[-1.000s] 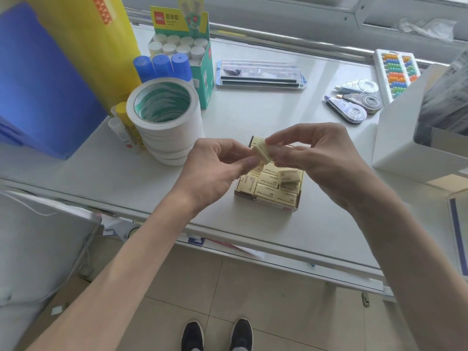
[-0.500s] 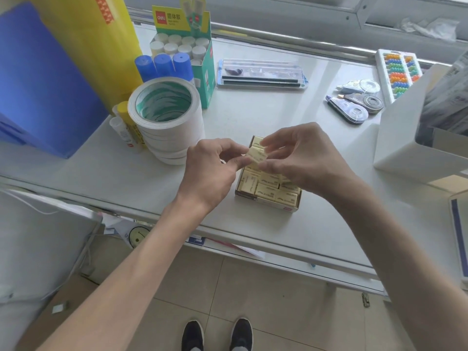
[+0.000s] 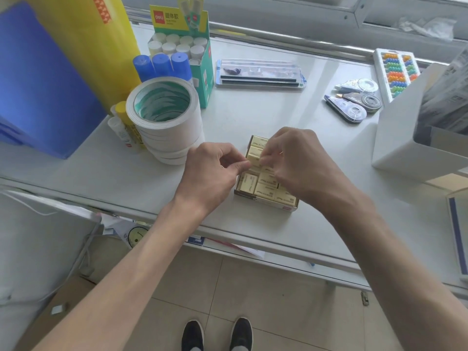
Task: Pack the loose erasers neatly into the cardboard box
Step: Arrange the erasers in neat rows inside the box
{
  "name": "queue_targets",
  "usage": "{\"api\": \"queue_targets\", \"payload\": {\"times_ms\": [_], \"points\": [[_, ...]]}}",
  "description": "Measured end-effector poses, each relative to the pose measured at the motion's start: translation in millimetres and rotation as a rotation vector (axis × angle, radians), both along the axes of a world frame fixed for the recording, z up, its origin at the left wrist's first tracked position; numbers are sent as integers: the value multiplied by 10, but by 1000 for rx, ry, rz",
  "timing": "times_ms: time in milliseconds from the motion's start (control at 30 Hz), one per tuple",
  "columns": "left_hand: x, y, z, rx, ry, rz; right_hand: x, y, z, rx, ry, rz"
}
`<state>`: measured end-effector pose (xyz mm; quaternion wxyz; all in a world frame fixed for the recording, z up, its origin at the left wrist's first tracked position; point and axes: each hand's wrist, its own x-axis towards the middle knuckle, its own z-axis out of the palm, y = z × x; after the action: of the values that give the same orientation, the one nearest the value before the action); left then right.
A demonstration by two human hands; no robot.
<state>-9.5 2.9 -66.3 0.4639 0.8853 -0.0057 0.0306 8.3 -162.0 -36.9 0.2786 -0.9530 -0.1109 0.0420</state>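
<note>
A small cardboard box (image 3: 263,200) sits near the table's front edge, filled with several pale yellow erasers (image 3: 264,190) lying in rows. Both hands hover over its left middle. My left hand (image 3: 215,173) pinches one pale yellow eraser (image 3: 254,158) with thumb and forefinger from the left. My right hand (image 3: 296,163) grips the same eraser from the right and covers much of the box's right side. The eraser sits low, at the level of the others in the box.
A tall stack of white tape rolls (image 3: 166,120) stands just left of the box. Behind it are a glue stick carton (image 3: 200,59) and blue caps. A clear ruler set (image 3: 259,74), correction tapes (image 3: 354,102) and a white bin (image 3: 402,138) lie to the back and right.
Both hands have come down together from above the box, carrying the eraser down into the row of erasers inside.
</note>
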Motion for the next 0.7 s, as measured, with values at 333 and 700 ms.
{"api": "queue_targets", "payload": {"times_ms": [333, 700], "points": [[-11, 3, -28, -57, 47, 22, 8, 20, -51, -17, -16, 41], [-2, -16, -14, -195, 141, 93, -7, 23, -54, 105, 20, -110]]}}
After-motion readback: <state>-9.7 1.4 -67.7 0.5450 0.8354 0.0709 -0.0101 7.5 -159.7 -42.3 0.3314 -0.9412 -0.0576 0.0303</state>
